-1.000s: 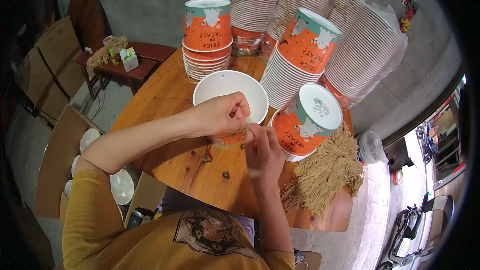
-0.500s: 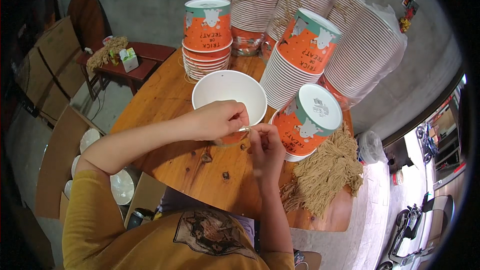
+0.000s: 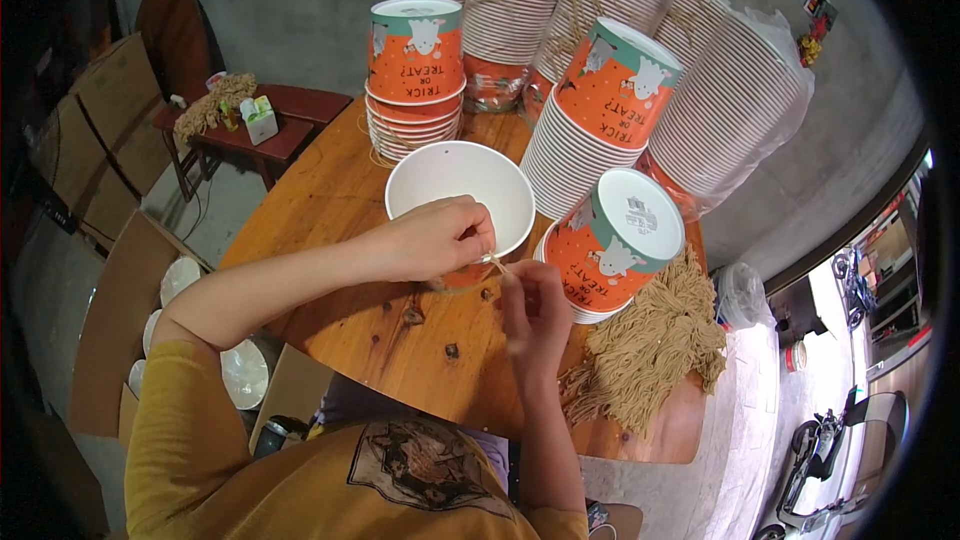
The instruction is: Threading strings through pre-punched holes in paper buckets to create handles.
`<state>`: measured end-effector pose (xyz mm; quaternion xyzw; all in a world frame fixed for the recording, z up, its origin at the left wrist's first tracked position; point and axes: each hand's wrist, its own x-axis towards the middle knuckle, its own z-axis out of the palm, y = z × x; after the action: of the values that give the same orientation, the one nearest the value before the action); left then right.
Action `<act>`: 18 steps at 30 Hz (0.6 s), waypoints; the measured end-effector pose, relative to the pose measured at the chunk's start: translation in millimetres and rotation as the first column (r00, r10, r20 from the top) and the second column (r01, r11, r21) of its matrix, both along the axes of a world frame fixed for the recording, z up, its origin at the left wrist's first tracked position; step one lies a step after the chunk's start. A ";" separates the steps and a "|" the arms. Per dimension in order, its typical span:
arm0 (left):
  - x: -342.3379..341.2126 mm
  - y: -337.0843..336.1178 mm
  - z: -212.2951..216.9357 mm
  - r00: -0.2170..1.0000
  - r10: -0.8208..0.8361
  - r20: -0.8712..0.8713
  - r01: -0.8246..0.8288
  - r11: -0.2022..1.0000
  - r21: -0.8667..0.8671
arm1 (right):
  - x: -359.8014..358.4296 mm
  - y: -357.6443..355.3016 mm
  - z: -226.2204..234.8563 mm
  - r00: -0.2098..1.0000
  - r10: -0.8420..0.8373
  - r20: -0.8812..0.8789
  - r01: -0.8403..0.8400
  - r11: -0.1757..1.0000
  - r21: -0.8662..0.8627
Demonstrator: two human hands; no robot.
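The head view shows a short tan cord (image 3: pixel 497 264) at the near rim of an open bucket (image 3: pixel 460 178), running between the two hands. The right hand (image 3: pixel 538 302) has a narrow grip, thumb and fingertips pinching the cord's outer end. The left hand (image 3: pixel 440 238) curls over the rim just beside the cord's other end; I cannot tell whether its grip holds the cord. The cord looks thin, pale and slightly twisted. The bucket stands mouth up on the wooden worktop (image 3: pixel 400 315), white inside, with a small dark hole near its far rim and some orange outer wall visible below the left hand. A tan cord bundle (image 3: pixel 655 350) lies right of the right hand, beside an upturned orange-and-green bucket stack (image 3: pixel 600 250).
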<state>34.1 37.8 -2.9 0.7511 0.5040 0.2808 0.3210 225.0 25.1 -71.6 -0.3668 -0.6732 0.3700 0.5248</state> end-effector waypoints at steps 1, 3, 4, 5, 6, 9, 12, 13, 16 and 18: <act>1.0 -1.4 1.8 1.000 0.023 -0.003 -0.023 0.998 -0.056 | -1.8 -3.3 7.0 1.000 0.015 -0.022 -0.016 0.999 -0.039; 0.7 -1.6 -0.6 1.000 0.025 0.019 -0.024 0.998 -0.057 | -5.4 -4.1 9.3 0.999 0.029 -0.044 -0.032 0.996 -0.078; 0.8 -1.7 -0.8 0.999 0.028 0.040 -0.026 0.998 -0.055 | -7.0 -2.3 7.0 0.999 -0.011 0.040 0.011 1.000 0.000; 1.3 -2.1 0.2 0.999 0.027 0.040 -0.025 0.998 -0.055 | -8.6 -1.3 6.1 0.991 -0.057 0.120 0.047 0.996 0.081; 1.9 -2.6 1.8 0.999 0.020 0.030 -0.019 0.998 -0.055 | -10.5 -2.3 9.1 0.991 -0.058 0.119 0.048 0.995 0.082; 2.3 -2.3 0.6 1.000 0.013 0.010 -0.013 0.999 -0.031 | -14.5 -2.3 16.3 0.929 -0.240 0.283 0.182 0.959 0.218; 1.6 -3.9 2.0 1.000 0.017 0.009 -0.017 1.000 0.018 | -17.4 0.7 15.4 0.875 -0.378 0.304 0.227 0.873 0.432; 2.5 -4.5 2.7 1.000 0.019 0.013 -0.019 0.999 0.039 | -17.0 -0.1 16.0 0.874 -0.376 0.307 0.236 0.882 0.409; 5.0 -6.7 -0.4 0.999 0.034 -0.027 -0.029 0.988 0.149 | -12.7 0.7 12.6 0.888 -0.347 0.302 0.220 0.897 0.385; 5.5 -6.9 -3.1 0.998 0.051 -0.043 -0.042 0.981 0.188 | -7.0 -0.4 12.6 0.901 -0.319 0.293 0.194 0.902 0.384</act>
<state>39.6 30.9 -6.0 0.7726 0.5002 0.3161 0.2302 218.0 24.7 -59.0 -0.4154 -0.7546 0.1013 0.4978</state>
